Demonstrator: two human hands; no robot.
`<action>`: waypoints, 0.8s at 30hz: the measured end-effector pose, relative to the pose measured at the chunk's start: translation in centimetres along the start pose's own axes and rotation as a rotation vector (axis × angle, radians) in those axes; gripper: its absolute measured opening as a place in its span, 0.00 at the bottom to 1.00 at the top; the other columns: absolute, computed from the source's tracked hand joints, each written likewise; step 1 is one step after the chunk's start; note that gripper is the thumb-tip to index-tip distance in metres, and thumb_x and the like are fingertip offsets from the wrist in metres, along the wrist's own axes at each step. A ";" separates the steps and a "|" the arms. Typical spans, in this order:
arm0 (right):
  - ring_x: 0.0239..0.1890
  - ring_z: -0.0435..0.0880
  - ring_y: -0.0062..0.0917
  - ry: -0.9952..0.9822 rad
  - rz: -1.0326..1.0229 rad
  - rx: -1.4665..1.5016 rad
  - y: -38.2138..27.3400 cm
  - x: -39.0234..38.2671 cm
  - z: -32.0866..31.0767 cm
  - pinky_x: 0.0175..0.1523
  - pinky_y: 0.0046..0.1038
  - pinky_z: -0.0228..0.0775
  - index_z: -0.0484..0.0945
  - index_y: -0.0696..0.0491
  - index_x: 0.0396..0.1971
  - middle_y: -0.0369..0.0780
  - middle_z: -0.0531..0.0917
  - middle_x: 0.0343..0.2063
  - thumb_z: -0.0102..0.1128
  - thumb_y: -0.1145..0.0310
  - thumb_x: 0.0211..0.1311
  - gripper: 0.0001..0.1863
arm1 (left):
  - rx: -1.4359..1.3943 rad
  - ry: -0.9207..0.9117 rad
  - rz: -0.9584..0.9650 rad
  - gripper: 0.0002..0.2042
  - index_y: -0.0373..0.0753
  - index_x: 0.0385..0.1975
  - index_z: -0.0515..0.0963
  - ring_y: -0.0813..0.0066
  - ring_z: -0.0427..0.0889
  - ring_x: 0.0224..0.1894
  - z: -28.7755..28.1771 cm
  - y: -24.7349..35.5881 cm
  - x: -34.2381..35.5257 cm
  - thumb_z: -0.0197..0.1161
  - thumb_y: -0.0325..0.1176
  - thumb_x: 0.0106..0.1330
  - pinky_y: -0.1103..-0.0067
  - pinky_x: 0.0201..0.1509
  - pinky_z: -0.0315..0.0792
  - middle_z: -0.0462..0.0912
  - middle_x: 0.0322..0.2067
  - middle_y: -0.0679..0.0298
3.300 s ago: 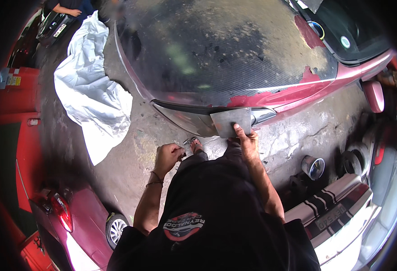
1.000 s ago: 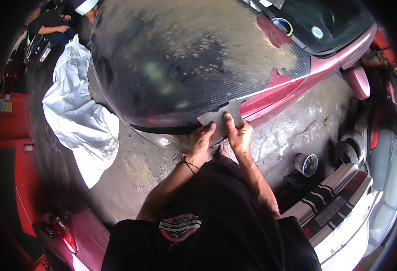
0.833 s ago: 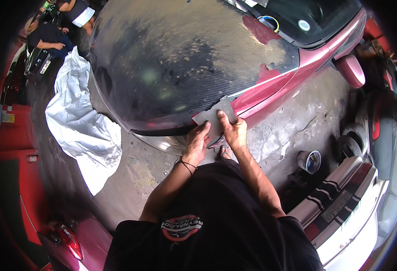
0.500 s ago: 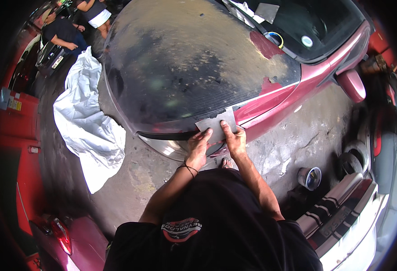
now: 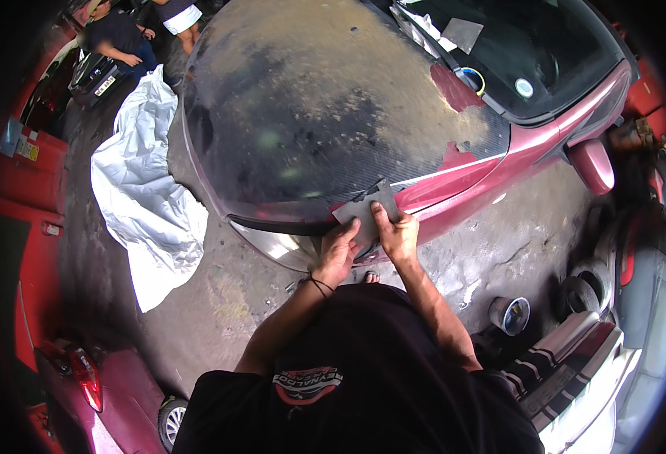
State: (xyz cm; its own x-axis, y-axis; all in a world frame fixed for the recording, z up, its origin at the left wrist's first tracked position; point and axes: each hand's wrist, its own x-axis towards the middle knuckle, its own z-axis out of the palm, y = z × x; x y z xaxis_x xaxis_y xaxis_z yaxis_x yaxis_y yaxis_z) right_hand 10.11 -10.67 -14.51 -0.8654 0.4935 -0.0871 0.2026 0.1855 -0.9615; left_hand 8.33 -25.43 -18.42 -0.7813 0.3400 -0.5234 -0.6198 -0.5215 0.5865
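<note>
Both of my hands pinch a grey sheet of sandpaper (image 5: 361,216) with a ragged, dark upper edge. My left hand (image 5: 338,250) has its thumb pressed on the sheet's left part. My right hand (image 5: 398,233) grips the right part, thumb on top. The fingers under the sheet are mostly hidden. Just beyond it lies the front corner of a car hood (image 5: 295,151), dark with a ribbed pattern and covered by worn, dusty tan patches. Maroon paint shows at its edge. A headlight (image 5: 276,244) sits left of my left hand.
Another grey sheet (image 5: 462,34) and a tape roll (image 5: 471,79) lie by the windshield. A crumpled silver cover (image 5: 147,197) is on the floor at left. A bucket (image 5: 509,315), tires (image 5: 577,293) and bumpers (image 5: 567,371) stand at right. Two people are at the far left.
The sheet has turned slightly in my hands, and its upper edge now shows dark and ragged. My view has shifted a little; both hands keep their grip.
</note>
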 end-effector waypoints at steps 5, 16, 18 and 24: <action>0.20 0.86 0.20 -0.133 0.167 0.024 -3.1 0.7 -1.6 0.24 0.25 0.76 0.90 0.62 0.37 0.39 0.88 0.23 0.70 0.57 0.75 0.19 | 0.645 0.246 0.104 0.15 0.38 0.42 0.85 0.73 0.88 0.34 -0.7 3.6 -1.2 0.73 0.46 0.74 0.73 0.39 0.83 0.89 0.34 0.65; 0.22 0.89 0.23 -0.083 0.010 -0.169 -1.2 -0.1 -9.6 0.31 0.31 0.79 0.88 0.63 0.31 0.44 0.86 0.16 0.71 0.57 0.71 0.21 | 2.012 -0.078 1.252 0.25 0.38 0.53 0.79 0.53 0.80 0.51 5.4 8.5 1.9 0.74 0.51 0.66 0.60 0.56 0.74 0.80 0.47 0.57; 0.23 0.88 0.21 -0.085 0.151 -0.091 -2.0 -1.5 -11.9 0.31 0.32 0.79 0.88 0.63 0.32 0.43 0.85 0.16 0.71 0.55 0.72 0.22 | 2.096 -0.099 1.314 0.22 0.38 0.50 0.79 0.56 0.80 0.48 5.2 8.6 3.1 0.71 0.50 0.69 0.60 0.53 0.75 0.80 0.45 0.59; 0.22 0.86 0.18 -0.064 0.236 -0.011 2.9 -3.8 -16.4 0.29 0.29 0.79 0.88 0.63 0.31 0.39 0.87 0.18 0.70 0.51 0.75 0.26 | 2.262 -0.233 1.376 0.14 0.38 0.49 0.78 0.59 0.81 0.48 5.2 8.6 4.1 0.69 0.38 0.70 0.62 0.53 0.76 0.80 0.44 0.60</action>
State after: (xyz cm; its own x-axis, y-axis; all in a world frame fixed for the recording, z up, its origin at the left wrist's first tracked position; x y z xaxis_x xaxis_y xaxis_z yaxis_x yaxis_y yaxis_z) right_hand 21.47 1.96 -12.66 -0.8204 0.4696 -0.3261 0.4077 0.0807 -0.9095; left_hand -0.63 -24.44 -12.32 -0.5010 0.7933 0.3459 0.8150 0.5670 -0.1198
